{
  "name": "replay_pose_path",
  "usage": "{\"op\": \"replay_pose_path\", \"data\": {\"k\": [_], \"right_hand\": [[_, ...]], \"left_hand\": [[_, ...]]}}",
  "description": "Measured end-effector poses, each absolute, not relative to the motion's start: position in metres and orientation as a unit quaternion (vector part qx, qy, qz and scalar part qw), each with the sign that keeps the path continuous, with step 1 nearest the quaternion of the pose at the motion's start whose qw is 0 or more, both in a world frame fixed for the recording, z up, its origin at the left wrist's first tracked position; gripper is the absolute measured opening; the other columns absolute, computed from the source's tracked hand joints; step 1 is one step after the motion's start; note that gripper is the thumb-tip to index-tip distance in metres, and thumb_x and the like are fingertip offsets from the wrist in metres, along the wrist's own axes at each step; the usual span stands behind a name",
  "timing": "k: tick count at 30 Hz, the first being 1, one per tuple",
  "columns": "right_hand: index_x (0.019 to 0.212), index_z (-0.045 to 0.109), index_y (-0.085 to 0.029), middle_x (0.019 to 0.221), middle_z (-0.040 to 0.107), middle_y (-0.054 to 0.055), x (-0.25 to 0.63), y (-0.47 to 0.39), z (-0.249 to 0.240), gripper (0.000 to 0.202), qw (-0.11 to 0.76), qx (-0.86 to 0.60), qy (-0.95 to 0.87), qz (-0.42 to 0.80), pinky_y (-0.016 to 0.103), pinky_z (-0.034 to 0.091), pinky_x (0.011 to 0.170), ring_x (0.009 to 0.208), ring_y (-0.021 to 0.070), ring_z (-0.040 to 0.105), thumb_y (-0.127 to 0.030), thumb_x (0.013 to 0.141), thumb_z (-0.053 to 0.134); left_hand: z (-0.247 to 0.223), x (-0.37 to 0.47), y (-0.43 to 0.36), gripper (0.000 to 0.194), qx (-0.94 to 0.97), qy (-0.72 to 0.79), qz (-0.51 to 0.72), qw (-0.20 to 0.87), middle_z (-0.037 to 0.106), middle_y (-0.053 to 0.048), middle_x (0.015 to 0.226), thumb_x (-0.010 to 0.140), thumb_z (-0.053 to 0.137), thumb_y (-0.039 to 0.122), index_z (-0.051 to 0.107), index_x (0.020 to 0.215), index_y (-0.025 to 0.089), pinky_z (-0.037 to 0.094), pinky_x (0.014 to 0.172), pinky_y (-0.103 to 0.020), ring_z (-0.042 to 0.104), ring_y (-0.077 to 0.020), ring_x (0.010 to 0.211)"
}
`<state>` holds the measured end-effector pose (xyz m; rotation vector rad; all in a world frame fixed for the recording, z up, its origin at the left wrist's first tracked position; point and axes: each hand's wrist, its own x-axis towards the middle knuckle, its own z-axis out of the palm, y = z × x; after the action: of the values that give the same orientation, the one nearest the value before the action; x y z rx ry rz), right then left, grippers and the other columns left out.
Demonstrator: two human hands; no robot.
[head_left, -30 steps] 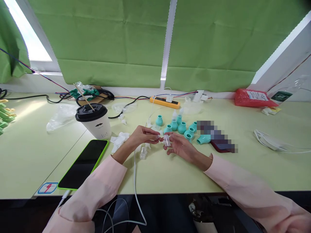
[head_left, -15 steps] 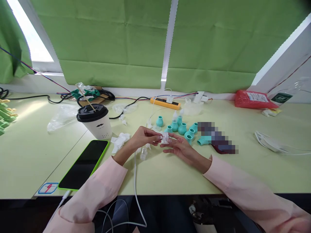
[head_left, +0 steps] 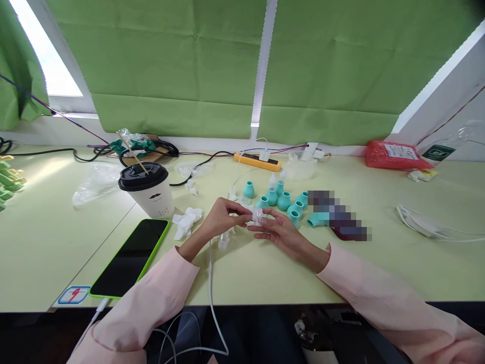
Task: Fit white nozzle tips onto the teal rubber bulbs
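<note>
A small clear, ribbed plastic piece is held between my two hands above the table; its exact kind is too small to make out. My left hand pinches its left side with thumb and fingertips. On the other side, the fingertips of my right hand grip it, the lower fingers stretched out beneath. Just behind stand several teal bulb-shaped pieces with open necks, a couple with whitish tips. Another clear plastic piece lies below my left wrist, beside a white cable.
At left are a black-lidded paper cup, a green-edged phone and crumpled white scraps. An orange power strip lies at the back. Right are a blurred dark object, a red package and a white cable bundle.
Both hands stay in nearly the same place with the clear piece. The fingers have shifted slightly around it, and the piece has turned a little.
</note>
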<state>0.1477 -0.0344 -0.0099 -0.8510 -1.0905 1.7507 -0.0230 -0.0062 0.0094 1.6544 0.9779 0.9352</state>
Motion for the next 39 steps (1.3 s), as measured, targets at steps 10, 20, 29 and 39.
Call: {"op": "replay_pose_path", "data": {"k": [10, 20, 29, 39], "right_hand": [[0.091, 0.047, -0.02, 0.087, 0.063, 0.002, 0.148, -0.031, -0.012, 0.029, 0.446, -0.331, -0.411, 0.722, 0.029, 0.049, 0.066, 0.082, 0.0174, 0.061, -0.022, 0.067, 0.061], [0.089, 0.048, -0.02, 0.084, 0.063, 0.002, 0.149, -0.03, -0.013, 0.027, 0.448, -0.339, -0.419, 0.713, 0.028, 0.05, 0.064, 0.079, 0.0154, 0.061, -0.025, 0.066, 0.062], [0.087, 0.045, -0.019, 0.078, 0.064, 0.0, 0.148, -0.029, -0.018, 0.029, 0.458, -0.347, -0.434, 0.695, 0.03, 0.049, 0.067, 0.07, 0.0148, 0.063, -0.023, 0.064, 0.064], [0.088, 0.045, -0.019, 0.072, 0.06, -0.002, 0.151, -0.034, -0.008, 0.028, 0.452, -0.329, -0.445, 0.7, 0.025, 0.048, 0.062, 0.065, 0.0111, 0.06, -0.021, 0.066, 0.062]], "left_hand": [[0.012, -0.019, -0.018, 0.021, 0.808, 0.361, 0.391, 0.253, 0.062, -0.005, 0.069, 0.072, 0.049, 0.026, 0.065, 0.077, 0.014, 0.045, 0.055, -0.021, 0.055, -0.0109, 0.062], [-0.003, -0.013, -0.021, 0.024, 0.867, 0.346, 0.358, 0.004, 0.053, -0.002, 0.057, 0.075, 0.039, 0.018, 0.062, 0.079, 0.015, 0.037, 0.048, -0.02, 0.047, -0.0091, 0.054], [-0.006, -0.012, -0.025, 0.025, 0.896, 0.323, 0.279, -0.125, 0.055, -0.006, 0.065, 0.077, 0.033, 0.015, 0.057, 0.082, 0.01, 0.037, 0.048, -0.024, 0.049, -0.0133, 0.06], [0.007, -0.008, -0.024, 0.028, 0.757, 0.405, 0.424, 0.289, 0.055, -0.002, 0.056, 0.074, 0.046, 0.033, 0.064, 0.066, 0.013, 0.034, 0.047, -0.021, 0.046, -0.0089, 0.053]]}}
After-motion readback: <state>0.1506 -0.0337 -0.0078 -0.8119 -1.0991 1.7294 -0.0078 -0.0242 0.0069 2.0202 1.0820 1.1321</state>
